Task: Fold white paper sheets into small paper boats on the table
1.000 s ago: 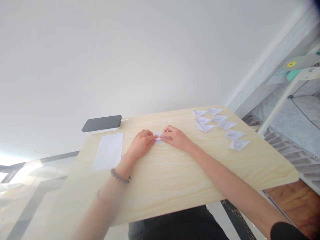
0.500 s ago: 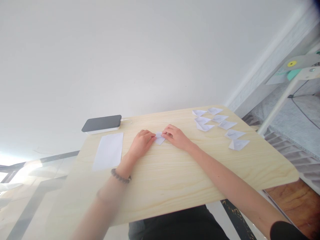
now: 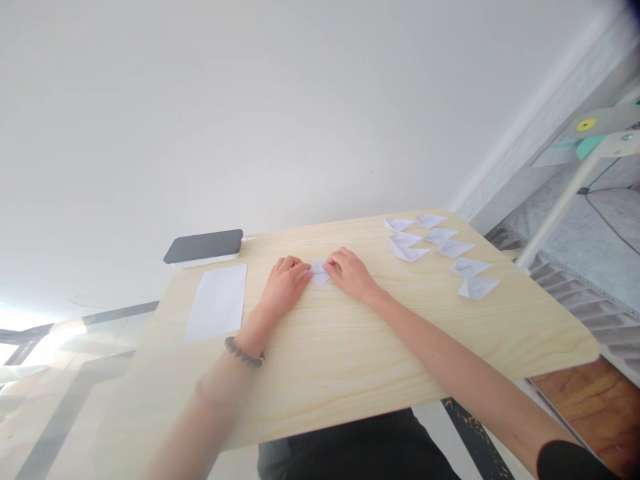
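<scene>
A small folded piece of white paper (image 3: 320, 275) lies at the middle of the table, between my two hands. My left hand (image 3: 286, 285) pinches its left side, fingers bent and pressed together; a dark beaded bracelet (image 3: 244, 352) circles that wrist. On the opposite side, my right hand (image 3: 351, 273) grips the paper's right corner between thumb and fingertips. The edges under the fingers are hidden. Several folded paper boats (image 3: 455, 249) stand or lie in loose rows toward the right side of the table.
Left of my hands lies a stack or sheet of white paper (image 3: 217, 302). Behind it, a phone (image 3: 205, 247) rests on a white block, with a white cable. The pale wooden table (image 3: 350, 373) meets a white wall. A white metal frame (image 3: 560, 207) stands beyond the right edge.
Both hands stay on the folded paper with only slight shifts of the fingers. The paper looks a little flatter and more diamond-shaped now. The other things have not moved.
</scene>
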`<action>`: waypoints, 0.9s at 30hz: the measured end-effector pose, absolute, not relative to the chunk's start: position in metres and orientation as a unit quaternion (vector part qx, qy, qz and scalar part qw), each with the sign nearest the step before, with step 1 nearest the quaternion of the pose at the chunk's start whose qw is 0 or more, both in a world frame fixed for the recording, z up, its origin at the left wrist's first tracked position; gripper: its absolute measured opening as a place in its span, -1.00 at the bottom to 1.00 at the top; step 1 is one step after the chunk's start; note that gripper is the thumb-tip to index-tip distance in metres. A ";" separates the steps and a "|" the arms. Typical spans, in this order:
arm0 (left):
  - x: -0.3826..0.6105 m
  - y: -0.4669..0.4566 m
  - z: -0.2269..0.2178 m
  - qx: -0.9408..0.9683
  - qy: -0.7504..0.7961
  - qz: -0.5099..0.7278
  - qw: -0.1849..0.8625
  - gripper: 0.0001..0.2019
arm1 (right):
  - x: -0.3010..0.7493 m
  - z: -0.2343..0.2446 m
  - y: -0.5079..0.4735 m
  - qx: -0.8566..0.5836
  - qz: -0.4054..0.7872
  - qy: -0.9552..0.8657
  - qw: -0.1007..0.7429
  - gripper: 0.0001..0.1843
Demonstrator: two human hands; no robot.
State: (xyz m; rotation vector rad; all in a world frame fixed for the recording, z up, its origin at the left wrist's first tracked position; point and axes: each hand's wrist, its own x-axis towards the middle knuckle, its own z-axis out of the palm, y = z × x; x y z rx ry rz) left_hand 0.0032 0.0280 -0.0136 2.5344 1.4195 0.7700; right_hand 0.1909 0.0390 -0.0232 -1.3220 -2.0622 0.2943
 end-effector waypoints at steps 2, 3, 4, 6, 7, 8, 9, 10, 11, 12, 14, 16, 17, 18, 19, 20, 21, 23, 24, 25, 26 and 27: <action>0.002 0.029 -0.014 0.840 0.467 0.267 0.076 -0.77 | 0.192 -0.023 0.039 -0.506 0.115 -0.787 0.335 -0.83; 0.002 0.029 -0.014 0.838 0.464 0.274 0.084 -0.78 | 0.192 -0.022 0.038 -0.502 0.118 -0.787 0.339 -0.83; 0.002 0.029 -0.013 0.836 0.463 0.280 0.095 -0.78 | 0.192 -0.021 0.037 -0.498 0.124 -0.787 0.343 -0.83; 0.003 0.028 -0.010 0.823 0.472 0.292 0.124 -0.77 | 0.193 -0.018 0.035 -0.487 0.142 -0.786 0.353 -0.82; 0.004 0.027 -0.008 0.813 0.481 0.297 0.141 -0.76 | 0.194 -0.016 0.035 -0.481 0.153 -0.785 0.359 -0.81; 0.005 0.026 -0.006 0.802 0.492 0.299 0.159 -0.75 | 0.194 -0.015 0.034 -0.477 0.163 -0.783 0.366 -0.80; 0.006 0.026 -0.004 0.792 0.501 0.302 0.176 -0.75 | 0.195 -0.014 0.033 -0.473 0.172 -0.780 0.373 -0.79; 0.007 0.025 -0.003 0.783 0.506 0.305 0.193 -0.75 | 0.195 -0.014 0.033 -0.469 0.180 -0.777 0.380 -0.78; 0.007 0.024 -0.002 0.776 0.508 0.310 0.210 -0.75 | 0.195 -0.014 0.033 -0.464 0.187 -0.773 0.390 -0.78; 0.008 0.024 -0.002 0.769 0.507 0.316 0.227 -0.75 | 0.195 -0.014 0.033 -0.459 0.192 -0.770 0.401 -0.78; 0.007 0.023 -0.002 0.757 0.500 0.328 0.263 -0.74 | 0.195 -0.015 0.034 -0.444 0.199 -0.764 0.424 -0.79; 0.006 0.024 -0.003 0.746 0.491 0.337 0.298 -0.72 | 0.195 -0.016 0.034 -0.423 0.208 -0.763 0.443 -0.80; 0.005 0.024 -0.004 0.740 0.488 0.340 0.316 -0.71 | 0.195 -0.016 0.034 -0.410 0.215 -0.763 0.451 -0.81; 0.005 0.024 -0.004 0.732 0.485 0.344 0.333 -0.69 | 0.194 -0.015 0.034 -0.397 0.223 -0.764 0.458 -0.82; 0.004 0.025 -0.005 0.724 0.481 0.350 0.350 -0.68 | 0.194 -0.015 0.034 -0.386 0.232 -0.763 0.464 -0.82; 0.004 0.025 -0.005 0.715 0.478 0.356 0.366 -0.67 | 0.194 -0.014 0.033 -0.378 0.241 -0.761 0.469 -0.83; 0.003 0.025 -0.005 0.705 0.475 0.364 0.380 -0.67 | 0.194 -0.014 0.033 -0.373 0.249 -0.758 0.474 -0.83; 0.004 0.025 -0.004 0.686 0.473 0.382 0.399 -0.67 | 0.193 -0.013 0.032 -0.379 0.269 -0.745 0.479 -0.81; 0.004 0.025 -0.004 0.677 0.475 0.390 0.404 -0.67 | 0.193 -0.013 0.032 -0.387 0.280 -0.737 0.478 -0.80; 0.004 0.025 -0.004 0.669 0.480 0.396 0.407 -0.67 | 0.193 -0.013 0.032 -0.397 0.289 -0.730 0.475 -0.79; 0.005 0.025 -0.003 0.662 0.485 0.400 0.407 -0.66 | 0.193 -0.013 0.032 -0.408 0.297 -0.725 0.470 -0.78; 0.005 0.024 -0.003 0.657 0.490 0.401 0.408 -0.65 | 0.194 -0.013 0.032 -0.418 0.303 -0.721 0.462 -0.77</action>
